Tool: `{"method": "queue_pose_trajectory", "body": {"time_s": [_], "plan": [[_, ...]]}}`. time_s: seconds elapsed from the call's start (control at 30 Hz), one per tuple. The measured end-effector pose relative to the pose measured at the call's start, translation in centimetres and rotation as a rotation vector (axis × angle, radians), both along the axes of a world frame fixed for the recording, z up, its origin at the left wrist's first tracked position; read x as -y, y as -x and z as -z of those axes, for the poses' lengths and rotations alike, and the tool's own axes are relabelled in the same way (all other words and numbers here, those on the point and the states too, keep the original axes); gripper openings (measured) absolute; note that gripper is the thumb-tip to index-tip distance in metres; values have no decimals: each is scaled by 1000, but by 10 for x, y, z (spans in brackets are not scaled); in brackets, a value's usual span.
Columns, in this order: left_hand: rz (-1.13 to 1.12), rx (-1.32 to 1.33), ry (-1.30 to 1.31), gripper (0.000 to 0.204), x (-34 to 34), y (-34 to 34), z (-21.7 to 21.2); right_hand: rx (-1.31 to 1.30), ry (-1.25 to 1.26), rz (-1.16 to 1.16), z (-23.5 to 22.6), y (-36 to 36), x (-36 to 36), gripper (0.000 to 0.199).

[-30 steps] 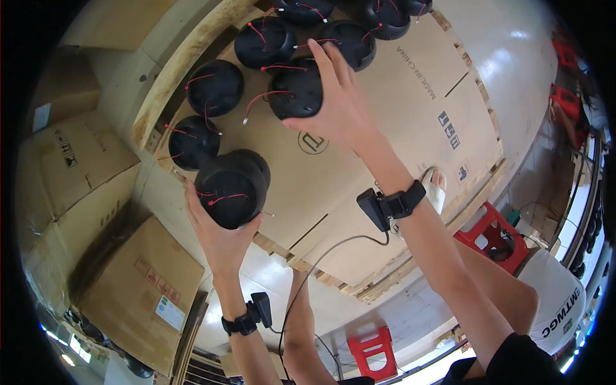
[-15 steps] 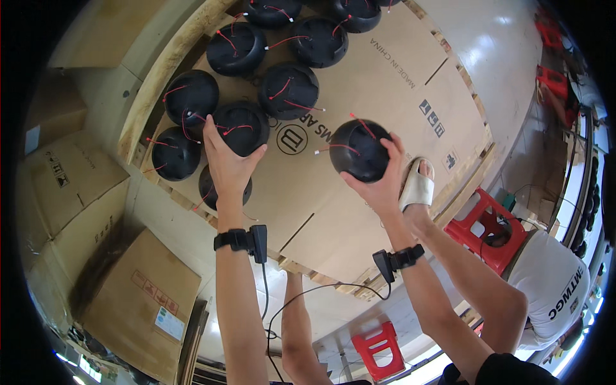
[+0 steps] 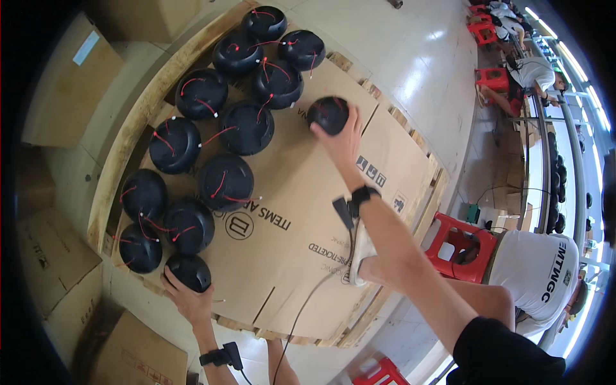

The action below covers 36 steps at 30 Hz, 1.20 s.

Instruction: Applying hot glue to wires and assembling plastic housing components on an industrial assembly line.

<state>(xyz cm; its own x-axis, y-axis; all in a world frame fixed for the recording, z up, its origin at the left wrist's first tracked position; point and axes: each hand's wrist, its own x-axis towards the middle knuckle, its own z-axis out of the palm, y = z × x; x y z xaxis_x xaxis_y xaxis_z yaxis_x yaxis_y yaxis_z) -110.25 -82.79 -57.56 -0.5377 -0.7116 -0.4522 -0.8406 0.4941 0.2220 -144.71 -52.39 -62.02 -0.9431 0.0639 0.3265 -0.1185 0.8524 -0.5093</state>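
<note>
At the cardboard sheet's [image 3: 289, 269] near edge, the left hand's [image 3: 189, 300] fingers wrap a black dome housing [image 3: 190, 272]; toward its far edge, the right hand's [image 3: 344, 133] curl round a second housing [image 3: 328, 115]. Probably rigid, slippery: grip sides, sparing such housings' thin red leads [image 3: 221, 185].

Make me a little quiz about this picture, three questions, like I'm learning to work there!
1. True or false: the left hand and the right hand are on the same round black piece.

2. Pick one: what lies under the group of round black pieces?
A) cloth
B) cardboard
C) glass

3. Fill in: the right wristband is coloured ____.

Key:
1. False: the left is on the nearer round black piece, the right on the farther round black piece.
2. B
3. black
</note>
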Motion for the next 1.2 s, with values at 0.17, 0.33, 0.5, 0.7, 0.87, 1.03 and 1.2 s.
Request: {"method": "queue_pose_trajectory", "body": {"time_s": [0.17, 0.33, 0.5, 0.7, 0.87, 1.03, 1.2], "plan": [[81, -105, 52, 121, 14, -23, 18, 158, -41, -9, 2, 71, -6, 113], [56, -157, 34, 124, 2, -28, 17, 244, -44, -88, 4, 108, -26, 126], [214, -383, 170, 87, -53, -1, -12, 353, -221, -116, 16, 89, -57, 131], [442, -468, -426, 60, -108, 105, 30, 299, -144, -101, 18, 88, -33, 140], [663, -305, -223, 59, -28, 47, -18, 592, 175, 20, 9, 0, 44, 137], [932, -285, -739, 21, -161, -17, -136, 458, 1074, -14, -8, -164, -234, 30], [623, 299, -1434, 23, -76, -90, -165, 178, 1116, -60, -357, -308, -448, 29]]}}
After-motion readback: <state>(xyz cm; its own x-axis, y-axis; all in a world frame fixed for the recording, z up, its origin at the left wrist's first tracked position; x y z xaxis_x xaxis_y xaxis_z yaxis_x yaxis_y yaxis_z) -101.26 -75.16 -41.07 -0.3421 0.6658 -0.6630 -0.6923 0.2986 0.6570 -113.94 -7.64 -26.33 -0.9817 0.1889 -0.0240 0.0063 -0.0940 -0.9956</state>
